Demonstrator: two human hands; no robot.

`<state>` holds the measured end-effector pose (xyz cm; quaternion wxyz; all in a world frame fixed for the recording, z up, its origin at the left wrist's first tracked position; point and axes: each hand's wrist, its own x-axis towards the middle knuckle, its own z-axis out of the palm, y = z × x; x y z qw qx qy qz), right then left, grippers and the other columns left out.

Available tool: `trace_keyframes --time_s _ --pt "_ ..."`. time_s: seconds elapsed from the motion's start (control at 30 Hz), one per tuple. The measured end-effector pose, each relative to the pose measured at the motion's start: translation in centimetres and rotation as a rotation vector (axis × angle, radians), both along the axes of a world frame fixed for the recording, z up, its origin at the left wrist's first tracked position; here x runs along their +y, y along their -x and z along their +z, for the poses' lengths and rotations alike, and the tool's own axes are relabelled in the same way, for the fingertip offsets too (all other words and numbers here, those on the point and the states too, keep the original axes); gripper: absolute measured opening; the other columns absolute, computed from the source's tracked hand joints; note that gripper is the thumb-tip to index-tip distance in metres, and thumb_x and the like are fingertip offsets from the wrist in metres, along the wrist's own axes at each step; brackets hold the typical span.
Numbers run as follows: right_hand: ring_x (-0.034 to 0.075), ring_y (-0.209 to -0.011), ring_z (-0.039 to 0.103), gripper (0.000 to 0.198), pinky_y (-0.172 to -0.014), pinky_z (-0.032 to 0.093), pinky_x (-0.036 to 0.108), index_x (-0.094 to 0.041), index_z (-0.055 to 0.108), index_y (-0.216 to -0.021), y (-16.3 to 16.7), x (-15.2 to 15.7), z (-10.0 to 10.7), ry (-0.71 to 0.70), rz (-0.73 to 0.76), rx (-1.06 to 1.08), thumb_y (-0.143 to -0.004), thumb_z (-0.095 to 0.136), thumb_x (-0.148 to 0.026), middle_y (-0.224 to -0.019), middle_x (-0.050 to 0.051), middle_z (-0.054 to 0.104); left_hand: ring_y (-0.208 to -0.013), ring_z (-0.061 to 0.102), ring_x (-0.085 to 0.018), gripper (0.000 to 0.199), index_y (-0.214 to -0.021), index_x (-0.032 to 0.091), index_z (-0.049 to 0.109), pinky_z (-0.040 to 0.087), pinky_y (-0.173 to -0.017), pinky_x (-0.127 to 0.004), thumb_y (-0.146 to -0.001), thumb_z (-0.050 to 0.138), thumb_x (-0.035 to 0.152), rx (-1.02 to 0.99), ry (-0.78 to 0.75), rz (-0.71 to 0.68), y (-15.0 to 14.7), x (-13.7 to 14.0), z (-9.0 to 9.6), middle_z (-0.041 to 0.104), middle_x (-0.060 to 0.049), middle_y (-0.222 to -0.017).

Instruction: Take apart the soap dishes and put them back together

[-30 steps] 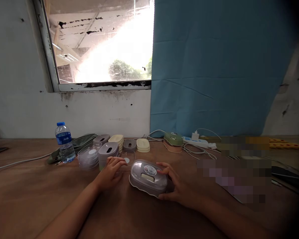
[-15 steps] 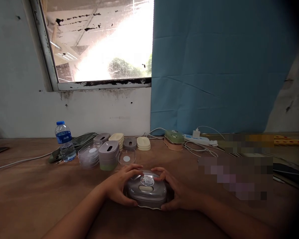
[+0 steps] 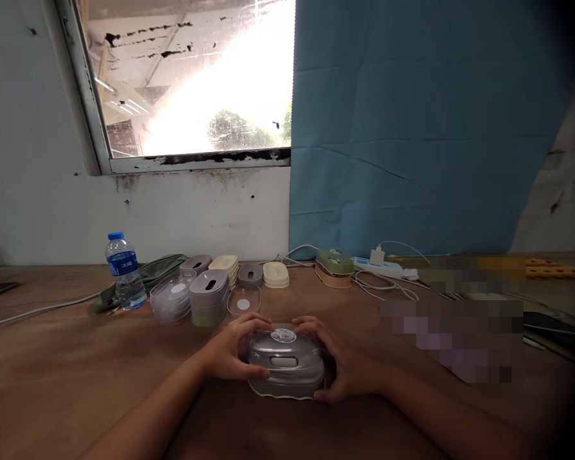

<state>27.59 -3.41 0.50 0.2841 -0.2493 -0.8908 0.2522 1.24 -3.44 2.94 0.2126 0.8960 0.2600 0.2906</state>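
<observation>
A rounded plastic box (image 3: 286,378) with a clear domed lid (image 3: 292,351) sits on the brown table in front of me. The lid bears a round white sticker (image 3: 283,335), and a pale oblong shows in the slot below it. From the left, my left hand (image 3: 234,354) grips the box, fingers at its far side and thumb against the lid's near left part. My right hand (image 3: 342,367) curls around the right side, its fingertips near the sticker and its thumb by the lower front corner. The box's underside is hidden.
Behind the box stand lilac boxes (image 3: 209,299), stacked clear lids (image 3: 172,300), cream pieces (image 3: 276,275) and a water bottle (image 3: 125,271). A green-topped box (image 3: 334,262), a power strip (image 3: 381,268) and cables lie at the back right. Part of the right side is blurred out.
The box has shifted slightly right and its sticker sits farther back. My left thumb has moved up from the lower front rim onto the lid. My right hand keeps its hold.
</observation>
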Motion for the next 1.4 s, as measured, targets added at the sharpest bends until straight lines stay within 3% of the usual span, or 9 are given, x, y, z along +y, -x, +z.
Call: trace_keyframes --time_s 0.3,0.47,0.67,0.77,0.83,0.93,1.07,1.17,1.4 --pt "0.026 -0.120 0.034 0.107 -0.099 0.030 0.040 -0.025 0.004 -0.135 -0.4 -0.1 0.1 0.101 0.006 -0.008 -0.051 0.071 -0.020 -0.135 0.011 0.021 -0.092 0.053 -0.020 0.033 -0.106 0.017 0.049 0.042 -0.081 -0.030 -0.081 0.046 0.037 -0.027 -0.071 0.152 0.7 -0.3 0.7 0.057 -0.008 -0.102" --pt "0.025 -0.119 0.035 0.110 -0.100 0.028 0.040 -0.023 -0.002 -0.135 -0.6 -0.2 0.4 0.101 0.030 -0.024 -0.051 0.069 -0.017 -0.138 0.012 0.019 -0.079 0.058 -0.015 0.024 -0.108 0.020 0.041 0.045 -0.072 -0.027 -0.088 0.034 0.030 -0.118 -0.129 0.311 1.1 0.3 -0.9 0.059 -0.005 -0.096" --pt "0.025 -0.121 0.033 0.101 -0.099 0.030 0.040 -0.024 0.006 -0.133 -0.8 -0.3 0.3 0.088 0.007 -0.035 -0.051 0.065 -0.015 -0.136 0.012 0.017 -0.056 0.052 -0.008 0.026 -0.113 0.023 0.026 0.045 -0.057 -0.026 -0.088 0.027 0.020 -0.409 -0.216 0.440 0.8 0.9 -2.1 0.051 -0.009 -0.108" --pt "0.027 -0.126 0.023 0.088 -0.102 0.024 0.041 -0.022 0.022 -0.127 -0.8 0.0 0.4 -0.004 0.019 -0.038 -0.051 0.065 -0.017 -0.132 0.011 0.023 -0.048 0.046 -0.004 0.029 -0.113 0.027 0.019 0.045 -0.049 -0.025 -0.086 0.023 0.016 -0.606 -0.126 0.421 0.1 0.5 -1.5 0.039 -0.010 -0.122" --pt "0.028 -0.127 0.019 0.082 -0.102 0.023 0.041 -0.021 0.028 -0.123 -0.8 0.2 0.4 -0.040 0.024 -0.040 -0.050 0.066 -0.018 -0.130 0.011 0.025 -0.046 0.046 -0.003 0.027 -0.108 0.027 0.025 0.046 -0.046 -0.024 -0.084 0.023 0.014 -0.610 -0.021 0.403 -0.3 0.2 -0.9 0.034 -0.009 -0.127" --pt "0.027 -0.127 0.020 0.084 -0.102 0.023 0.041 -0.022 0.026 -0.125 -0.8 0.3 0.4 -0.053 0.013 -0.044 -0.052 0.066 -0.017 -0.131 0.011 0.025 -0.067 0.056 -0.010 0.020 -0.093 0.022 0.041 0.049 -0.051 -0.025 -0.079 0.031 0.012 -0.469 0.091 0.360 -0.5 0.0 -0.5 0.036 -0.007 -0.126" --pt "0.025 -0.125 0.024 0.088 -0.103 0.021 0.041 -0.023 0.021 -0.131 -0.8 0.1 0.6 -0.049 -0.007 -0.084 -0.055 0.065 -0.017 -0.132 0.010 0.028 -0.110 0.044 -0.022 0.019 -0.091 0.019 0.049 0.044 -0.084 -0.036 -0.076 0.040 0.013 -0.300 0.048 0.217 -0.3 0.3 -0.6 0.048 -0.007 -0.116" --pt "0.025 -0.121 0.031 0.085 -0.102 0.025 0.039 -0.022 0.023 -0.130 -0.8 0.1 0.8 -0.031 -0.003 -0.090 -0.056 0.064 -0.017 -0.130 0.010 0.033 -0.115 0.038 -0.023 0.019 -0.097 0.019 0.052 0.032 -0.097 -0.039 -0.080 0.044 0.023 -0.173 0.051 0.100 0.1 0.2 -0.4 0.047 -0.008 -0.118" --pt "0.024 -0.115 0.037 0.074 -0.098 0.030 0.035 -0.022 0.033 -0.121 -0.8 0.1 1.1 0.005 -0.025 -0.080 -0.054 0.066 -0.018 -0.124 0.007 0.038 -0.122 0.029 -0.027 0.037 -0.115 0.021 0.049 0.026 -0.100 -0.042 -0.080 0.047 0.033 0.060 0.006 -0.023 1.3 -0.6 1.3 0.029 -0.009 -0.135"
